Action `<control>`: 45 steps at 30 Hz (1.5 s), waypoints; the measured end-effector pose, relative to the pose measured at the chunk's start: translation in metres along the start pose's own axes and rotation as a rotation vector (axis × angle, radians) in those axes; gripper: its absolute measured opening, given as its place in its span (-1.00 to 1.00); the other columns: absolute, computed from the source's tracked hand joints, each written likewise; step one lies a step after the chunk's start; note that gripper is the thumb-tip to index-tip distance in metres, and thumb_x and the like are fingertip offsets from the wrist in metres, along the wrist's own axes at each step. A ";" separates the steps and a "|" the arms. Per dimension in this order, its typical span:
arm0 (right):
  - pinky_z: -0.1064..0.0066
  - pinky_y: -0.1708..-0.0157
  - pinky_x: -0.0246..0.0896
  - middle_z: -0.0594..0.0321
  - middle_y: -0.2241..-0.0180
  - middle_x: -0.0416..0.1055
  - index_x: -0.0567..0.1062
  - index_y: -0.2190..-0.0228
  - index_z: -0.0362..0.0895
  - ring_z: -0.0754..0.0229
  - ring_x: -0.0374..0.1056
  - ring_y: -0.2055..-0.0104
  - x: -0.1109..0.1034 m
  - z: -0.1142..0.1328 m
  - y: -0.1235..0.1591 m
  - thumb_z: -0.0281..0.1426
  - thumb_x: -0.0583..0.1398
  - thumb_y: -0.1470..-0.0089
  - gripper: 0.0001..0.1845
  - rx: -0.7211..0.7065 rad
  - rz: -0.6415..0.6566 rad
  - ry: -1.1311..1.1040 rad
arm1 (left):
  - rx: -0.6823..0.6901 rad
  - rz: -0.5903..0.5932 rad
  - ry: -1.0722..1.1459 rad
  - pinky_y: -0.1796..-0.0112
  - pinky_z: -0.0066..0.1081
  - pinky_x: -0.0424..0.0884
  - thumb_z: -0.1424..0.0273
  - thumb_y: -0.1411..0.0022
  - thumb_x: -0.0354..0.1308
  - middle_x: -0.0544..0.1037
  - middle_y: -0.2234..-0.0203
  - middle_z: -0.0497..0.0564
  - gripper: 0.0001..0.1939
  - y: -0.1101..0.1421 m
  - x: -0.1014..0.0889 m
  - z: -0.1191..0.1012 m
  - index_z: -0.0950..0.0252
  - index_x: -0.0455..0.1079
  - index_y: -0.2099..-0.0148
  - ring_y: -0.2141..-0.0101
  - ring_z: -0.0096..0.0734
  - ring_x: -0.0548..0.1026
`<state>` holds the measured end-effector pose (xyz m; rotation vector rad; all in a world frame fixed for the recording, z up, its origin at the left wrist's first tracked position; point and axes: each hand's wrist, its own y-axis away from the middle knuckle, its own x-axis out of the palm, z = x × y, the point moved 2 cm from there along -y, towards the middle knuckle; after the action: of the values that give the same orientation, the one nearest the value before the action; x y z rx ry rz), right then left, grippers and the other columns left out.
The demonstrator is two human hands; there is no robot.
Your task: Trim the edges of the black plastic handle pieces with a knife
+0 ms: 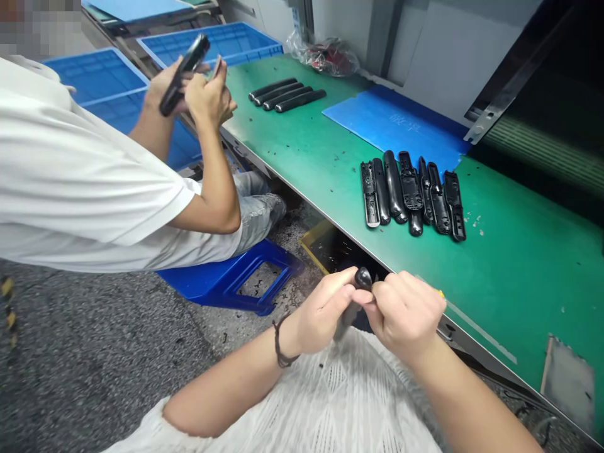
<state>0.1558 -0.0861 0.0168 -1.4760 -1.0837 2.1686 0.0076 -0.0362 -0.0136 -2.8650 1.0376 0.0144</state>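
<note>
My left hand is closed around a black plastic casing, whose rounded glossy end points up between my hands. My right hand is a fist with its thumb pressed close to that end. A small yellow end pokes out behind the right knuckles, seemingly of a small tool; the rest of it is hidden by the fingers. Both hands are above my lap at the table's front edge. Beyond them, several black casing halves lie side by side on the green table, some with their hollow inside facing up.
At left a co-worker in a white shirt sits on a blue stool, holding a black casing. Several casings lie farther along the table. A blue sheet, a plastic bag and blue crates are behind.
</note>
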 end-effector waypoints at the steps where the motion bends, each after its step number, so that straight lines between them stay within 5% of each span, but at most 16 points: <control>1: 0.31 0.49 -0.16 0.38 0.61 0.10 0.29 0.51 -0.06 0.27 -0.03 0.52 -0.001 -0.002 -0.001 -0.28 0.16 -0.37 -0.62 0.046 0.008 -0.084 | 0.004 0.031 0.020 0.28 -0.34 0.26 0.02 -0.51 -0.15 0.36 0.40 0.00 -0.52 -0.001 0.000 0.000 0.27 0.30 0.28 0.38 -0.35 0.29; 5: 0.41 0.39 0.12 0.31 0.42 0.34 0.39 0.19 -0.12 0.28 0.19 0.44 -0.011 -0.015 -0.005 -0.44 0.14 -0.36 -0.97 0.182 0.073 -0.330 | -0.069 -0.029 0.154 0.40 -0.39 0.23 -0.01 -0.50 -0.11 0.36 0.48 -0.03 -0.51 -0.002 -0.002 0.006 0.29 0.33 0.24 0.48 -0.42 0.28; 7: 0.39 0.35 0.16 0.24 0.35 0.39 0.40 0.10 -0.15 0.25 0.26 0.38 -0.016 -0.022 -0.007 -0.30 0.14 -0.38 -0.82 0.189 0.159 -0.331 | -0.121 -0.046 0.283 0.49 -0.42 0.14 -0.01 -0.51 -0.13 0.30 0.57 -0.09 -0.50 -0.002 0.000 0.009 0.29 0.33 0.24 0.56 -0.48 0.21; 10: 0.36 0.36 0.10 0.25 0.42 0.37 0.43 0.24 -0.15 0.22 0.24 0.40 -0.019 -0.028 -0.012 -0.01 0.10 -0.37 -0.56 0.127 0.280 -0.270 | -0.106 -0.019 0.406 0.54 -0.44 0.06 0.03 -0.53 -0.12 0.24 0.62 -0.12 -0.50 -0.002 0.003 0.007 0.30 0.28 0.33 0.60 -0.53 0.12; 14: 0.37 0.41 -0.03 0.29 0.50 0.32 0.38 0.42 -0.12 0.26 0.18 0.45 -0.018 -0.029 -0.025 0.12 0.10 -0.31 -0.43 0.104 0.318 -0.182 | -0.040 0.001 0.317 0.49 -0.42 0.08 0.05 -0.54 -0.13 0.24 0.58 -0.09 -0.48 0.000 0.004 0.001 0.31 0.24 0.39 0.56 -0.53 0.12; 20: 0.39 0.46 -0.18 0.36 0.57 0.22 0.28 0.52 -0.10 0.31 0.04 0.50 -0.020 -0.023 -0.042 0.09 0.04 -0.35 -0.40 0.072 0.349 -0.185 | 0.044 -0.002 0.170 0.41 -0.40 0.17 0.10 -0.55 -0.12 0.24 0.56 -0.09 -0.51 0.001 0.001 -0.006 0.31 0.28 0.36 0.52 -0.51 0.13; 33: 0.29 0.46 -0.25 0.31 0.57 0.13 0.30 0.57 -0.10 0.21 -0.09 0.47 -0.008 -0.013 -0.024 0.03 -0.03 -0.42 -0.37 -0.008 0.103 0.181 | 0.001 -0.112 0.171 0.36 -0.39 0.22 0.10 -0.55 -0.11 0.26 0.53 -0.08 -0.52 -0.003 0.006 -0.001 0.31 0.31 0.34 0.46 -0.47 0.19; 45: 0.29 0.44 -0.18 0.27 0.54 0.22 0.39 0.51 -0.10 0.19 0.00 0.45 0.004 0.006 0.002 0.11 -0.12 -0.40 -0.30 -0.002 0.244 0.063 | -0.096 -0.275 0.232 0.49 -0.38 0.07 0.00 -0.49 -0.04 0.19 0.56 -0.11 -0.47 -0.015 0.001 -0.005 0.29 0.24 0.41 0.53 -0.51 0.09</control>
<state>0.1488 -0.0870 0.0140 -1.7455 -0.9271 2.2612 0.0179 -0.0262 -0.0070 -3.1283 0.6794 -0.3019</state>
